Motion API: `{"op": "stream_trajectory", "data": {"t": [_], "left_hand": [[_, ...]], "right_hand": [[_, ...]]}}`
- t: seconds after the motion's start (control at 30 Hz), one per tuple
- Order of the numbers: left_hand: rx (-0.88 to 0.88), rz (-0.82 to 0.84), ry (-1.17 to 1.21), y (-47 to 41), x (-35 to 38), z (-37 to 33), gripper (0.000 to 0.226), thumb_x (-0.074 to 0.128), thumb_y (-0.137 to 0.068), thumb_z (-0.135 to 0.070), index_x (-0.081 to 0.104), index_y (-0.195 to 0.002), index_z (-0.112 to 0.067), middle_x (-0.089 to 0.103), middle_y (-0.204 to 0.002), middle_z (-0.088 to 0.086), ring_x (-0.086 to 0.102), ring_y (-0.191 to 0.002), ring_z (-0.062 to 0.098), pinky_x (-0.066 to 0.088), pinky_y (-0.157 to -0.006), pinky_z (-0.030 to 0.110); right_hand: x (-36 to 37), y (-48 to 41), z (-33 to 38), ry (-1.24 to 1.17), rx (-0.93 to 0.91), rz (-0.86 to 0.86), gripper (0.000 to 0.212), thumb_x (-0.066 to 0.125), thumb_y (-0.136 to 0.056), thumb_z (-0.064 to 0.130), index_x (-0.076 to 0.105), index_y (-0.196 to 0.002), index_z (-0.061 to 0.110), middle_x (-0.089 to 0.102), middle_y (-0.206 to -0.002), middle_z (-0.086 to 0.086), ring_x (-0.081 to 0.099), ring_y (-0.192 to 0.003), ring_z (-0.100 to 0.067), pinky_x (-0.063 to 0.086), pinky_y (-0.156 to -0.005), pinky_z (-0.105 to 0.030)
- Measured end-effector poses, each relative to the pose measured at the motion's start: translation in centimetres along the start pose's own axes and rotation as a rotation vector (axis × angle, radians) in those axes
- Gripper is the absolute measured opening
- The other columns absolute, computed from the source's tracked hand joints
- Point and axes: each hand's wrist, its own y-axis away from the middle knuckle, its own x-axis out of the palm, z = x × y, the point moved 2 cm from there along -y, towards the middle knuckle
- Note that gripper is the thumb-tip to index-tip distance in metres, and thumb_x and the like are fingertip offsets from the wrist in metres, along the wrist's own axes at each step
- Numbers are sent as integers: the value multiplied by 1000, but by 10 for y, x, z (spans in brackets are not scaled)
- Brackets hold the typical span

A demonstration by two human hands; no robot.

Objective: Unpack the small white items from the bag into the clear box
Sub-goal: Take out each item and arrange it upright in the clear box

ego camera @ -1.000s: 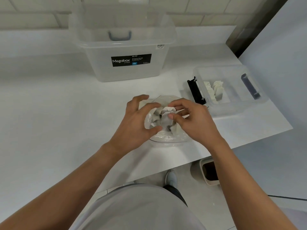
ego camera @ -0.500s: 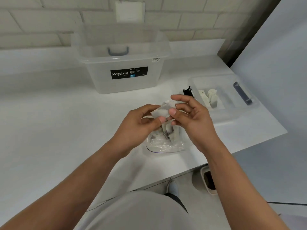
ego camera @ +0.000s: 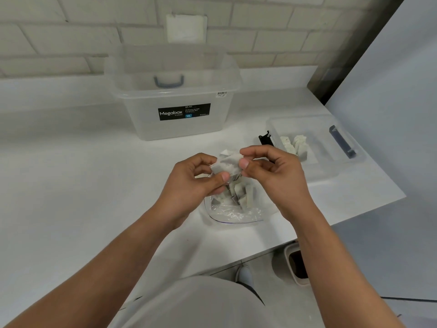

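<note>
Both hands are raised just above the white table (ego camera: 71,185), meeting over the plastic bag (ego camera: 236,213) that lies near the table's front edge. The left hand (ego camera: 196,185) has its fingers curled, thumb and fingertips pinching the lower left side of a small white item (ego camera: 224,163). The right hand (ego camera: 276,176) pinches the same piece from the other side, thumb and forefinger closed on its right edge, the remaining fingers bent behind. So the piece sits between the two hands, held clear of the bag and directly above its opening. More white pieces (ego camera: 243,196) remain inside the bag, standing at odd angles below the hands. To the right, just beyond the right hand, sits the shallow clear box (ego camera: 324,172) with a black clip (ego camera: 266,139) on its near end and a dark blue handle (ego camera: 341,143) at the far end; a few white pieces (ego camera: 295,145) are lined up in it. Farther back against the brick wall stands a large clear Megabox tub (ego camera: 177,125).
</note>
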Motion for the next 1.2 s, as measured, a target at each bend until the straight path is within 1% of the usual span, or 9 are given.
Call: {"op": "stream_trajectory", "data": {"t": [0.1, 0.23, 0.4, 0.53, 0.7, 0.9, 1.0, 1.13, 1.2], "left_hand": [[-4, 63, -46, 0, 0, 3, 29, 80, -85, -6, 69, -111, -12, 69, -111, 23, 74, -95, 39, 60, -91, 45], [-12, 150, -133, 2, 1, 8, 29, 81, -85, -9, 73, -112, -18, 72, -112, 14, 74, -98, 35, 58, -95, 52], [-10, 151, -128, 4, 5, 9, 29, 80, -85, -8, 75, -112, -17, 74, -112, 8, 75, -98, 31, 58, -95, 49], [-6, 116, -148, 3, 4, 10, 27, 82, -83, -8, 75, -108, -16, 74, -109, 8, 76, -95, 30, 59, -92, 49], [18, 119, -211, 3, 5, 8, 28, 82, -82, -7, 75, -108, -16, 77, -104, 3, 76, -96, 23, 59, -93, 46], [38, 106, -291, 1, 7, 6, 27, 84, -80, -8, 75, -103, -16, 78, -98, -1, 77, -87, 19, 61, -88, 37], [51, 105, -333, -1, 10, 5, 26, 86, -78, -11, 75, -100, -21, 77, -95, -2, 77, -84, 18, 60, -84, 32], [50, 99, -349, -4, 17, 5, 28, 89, -75, -13, 76, -97, -22, 77, -94, -1, 76, -85, 18, 60, -84, 34], [38, 99, -330, -5, 21, 5, 28, 90, -73, -13, 77, -97, -21, 77, -94, 1, 76, -87, 22, 60, -89, 39]], "right_hand": [[-2, -1, 3, 75, -55, 17, 14, 77, -88, 6, 79, -98, 17, 77, -94, 3, 73, -82, -23, 60, -85, -52], [-2, -1, 12, 261, -194, 126, 17, 76, -89, 7, 80, -97, 21, 75, -93, 11, 72, -90, -13, 62, -80, -40], [-1, -3, 21, 309, -217, 207, 23, 76, -90, 7, 78, -107, 24, 76, -97, 10, 71, -94, -7, 61, -82, -29], [-1, -3, 23, 370, -238, 249, 31, 74, -90, 3, 76, -110, 26, 74, -96, 10, 70, -93, -8, 61, -81, -28], [-3, -4, 26, 439, -267, 274, 26, 75, -91, 9, 77, -112, 22, 74, -94, 12, 70, -93, -8, 58, -79, -22], [-7, -5, 29, 616, -311, 306, 23, 75, -91, 16, 78, -112, 24, 72, -97, 13, 69, -90, -8, 56, -77, -24], [-10, -5, 31, 668, -337, 352, 13, 75, -91, 19, 80, -103, 22, 73, -96, 13, 69, -85, -8, 54, -75, -23], [-18, -5, 31, 709, -321, 373, 12, 75, -91, 21, 80, -101, 24, 74, -92, 14, 68, -83, -7, 53, -76, -25], [-24, -5, 30, 712, -302, 329, 11, 73, -92, 21, 79, -100, 24, 75, -89, 15, 68, -84, -7, 53, -78, -27]]}}
